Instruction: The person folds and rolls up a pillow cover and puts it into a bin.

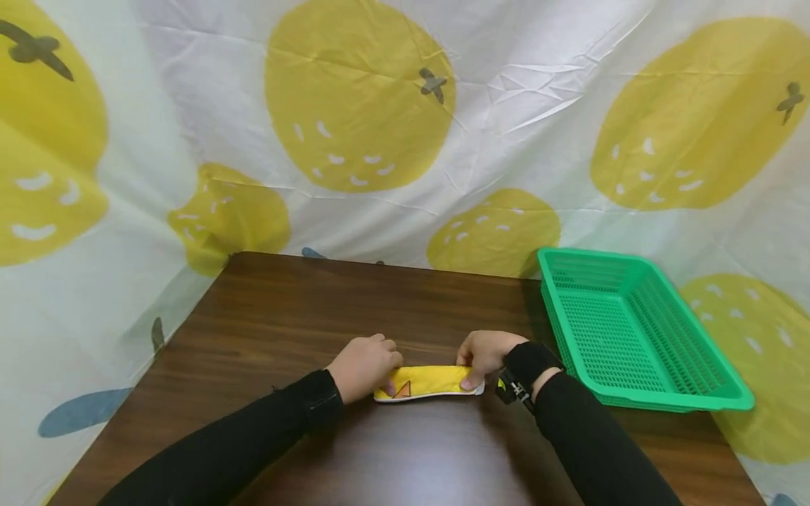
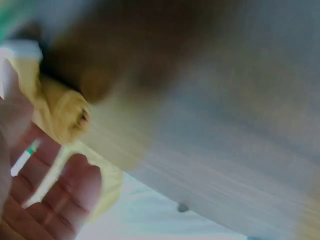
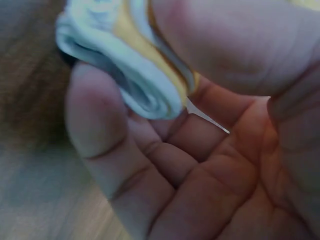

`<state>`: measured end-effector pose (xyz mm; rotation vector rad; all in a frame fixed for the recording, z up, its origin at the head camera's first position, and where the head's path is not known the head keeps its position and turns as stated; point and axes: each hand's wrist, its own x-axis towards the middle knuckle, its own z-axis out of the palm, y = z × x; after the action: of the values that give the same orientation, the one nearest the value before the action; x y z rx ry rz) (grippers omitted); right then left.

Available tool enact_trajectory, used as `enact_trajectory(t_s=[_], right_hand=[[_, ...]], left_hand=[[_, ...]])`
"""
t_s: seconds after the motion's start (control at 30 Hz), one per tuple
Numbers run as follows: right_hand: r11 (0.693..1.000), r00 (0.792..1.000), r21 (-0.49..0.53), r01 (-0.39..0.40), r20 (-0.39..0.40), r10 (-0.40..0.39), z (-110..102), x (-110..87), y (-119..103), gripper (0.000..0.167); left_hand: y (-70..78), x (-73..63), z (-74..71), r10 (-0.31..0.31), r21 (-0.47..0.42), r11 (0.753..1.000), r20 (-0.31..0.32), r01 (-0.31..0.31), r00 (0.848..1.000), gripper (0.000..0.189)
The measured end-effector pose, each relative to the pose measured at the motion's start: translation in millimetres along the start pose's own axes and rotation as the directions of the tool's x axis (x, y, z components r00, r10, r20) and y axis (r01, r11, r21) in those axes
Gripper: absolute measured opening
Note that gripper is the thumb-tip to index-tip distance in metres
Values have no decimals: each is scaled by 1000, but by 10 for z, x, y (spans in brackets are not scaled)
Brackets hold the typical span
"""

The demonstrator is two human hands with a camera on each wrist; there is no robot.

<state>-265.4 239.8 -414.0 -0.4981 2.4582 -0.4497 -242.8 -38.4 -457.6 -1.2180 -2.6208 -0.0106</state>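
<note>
A yellow folded cloth (image 1: 436, 379) with a white edge and an orange triangle print forms a narrow strip at the middle of the table. Its left end is held by my left hand (image 1: 365, 367), thumb on the near side. My right hand (image 1: 490, 355) pinches the opposite end between thumb and fingers. In the right wrist view, the cloth's end (image 3: 145, 95) shows several white and yellow layers rolled together. The left wrist view is blurred; a yellow end of the cloth (image 2: 67, 115) appears beside the curled fingers of that hand.
A green plastic basket (image 1: 654, 400) with mesh walls stands at the right of the dark wooden table (image 1: 297, 309). A white curtain (image 1: 506, 91) printed with yellow fruit hangs behind the table and along its sides.
</note>
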Motion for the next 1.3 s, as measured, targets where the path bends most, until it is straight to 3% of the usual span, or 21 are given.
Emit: enact_trajectory(t_s=[0.1, 0.23, 0.37, 0.43, 0.5, 0.53, 0.57, 0.63, 0.67, 0.7, 0.73, 0.77, 0.8, 0.87, 0.9, 0.97, 1.0, 1.03, 1.1, 1.2, 1.3], right_hand=[[999, 998, 35, -25, 62, 23, -44, 11, 7, 14], [998, 998, 45, -39, 58, 37, -30, 26, -21, 16], [999, 995, -30, -25, -99, 21, 68, -25, -48, 24], [991, 970, -132, 21, -239, -52, 156, -81, -58, 30], [956, 907, -279, 94, -373, -198, 266, -135, -61, 34], [926, 862, -356, 129, -421, -282, 328, -154, -57, 35], [880, 809, -447, 159, -452, -376, 391, -169, -48, 35], [774, 695, -602, 198, -471, -544, 501, -183, -25, 32], [728, 655, -655, 202, -463, -598, 543, -190, -17, 29], [687, 628, -698, 200, -447, -637, 574, -199, -8, 28], [657, 611, -728, 194, -435, -662, 595, -208, 3, 28], [637, 604, -748, 186, -425, -674, 605, -220, 10, 29], [630, 606, -755, 180, -420, -676, 611, -232, 17, 32], [626, 609, -761, 170, -418, -674, 628, -240, 29, 43], [620, 603, -768, 161, -420, -678, 640, -239, 41, 48], [613, 574, -778, 136, -443, -689, 675, -217, 64, 53], [608, 554, -784, 121, -455, -697, 696, -200, 74, 53], [605, 532, -789, 109, -467, -706, 714, -185, 79, 51], [602, 486, -793, 93, -492, -723, 745, -155, 79, 45], [615, 419, -781, 103, -527, -739, 771, -121, 58, 34], [631, 376, -766, 126, -551, -745, 786, -109, 27, 28]], left_hand=[[127, -66, 14, -51, 10, 999, -39, 52, 998, 23], [204, -74, 49, -174, -79, 982, 11, 174, 985, 13], [147, 10, 86, -193, -124, 970, 121, 207, 974, 19], [80, 77, 89, -197, -153, 960, 218, 233, 956, 25], [1, 139, 69, -191, -210, 940, 329, 269, 925, 32], [-39, 167, 40, -185, -265, 914, 399, 307, 898, 36], [-75, 188, 3, -171, -329, 875, 475, 354, 863, 38], [-122, 195, -89, -114, -459, 761, 601, 459, 791, 38], [-139, 189, -124, -68, -527, 672, 656, 520, 752, 37], [-152, 176, -145, -17, -582, 567, 699, 582, 715, 33], [-157, 156, -152, 34, -623, 451, 727, 639, 686, 29], [-155, 131, -141, 86, -653, 331, 740, 681, 667, 25], [-149, 107, -115, 136, -672, 205, 740, 712, 659, 21], [-136, 59, -33, 227, -674, -34, 714, 738, 662, 13], [-120, 38, 0, 260, -667, -129, 691, 733, 675, 12], [-80, 5, 49, 317, -647, -276, 637, 711, 702, 14], [-60, -10, 66, 338, -639, -326, 609, 697, 717, 18], [-39, -23, 75, 354, -639, -356, 583, 682, 731, 21], [-7, -48, 79, 369, -637, -392, 551, 663, 748, 25], [16, -97, 58, 358, -651, -396, 540, 648, 762, 23], [26, -139, 17, 346, -668, -402, 522, 626, 779, 19]])
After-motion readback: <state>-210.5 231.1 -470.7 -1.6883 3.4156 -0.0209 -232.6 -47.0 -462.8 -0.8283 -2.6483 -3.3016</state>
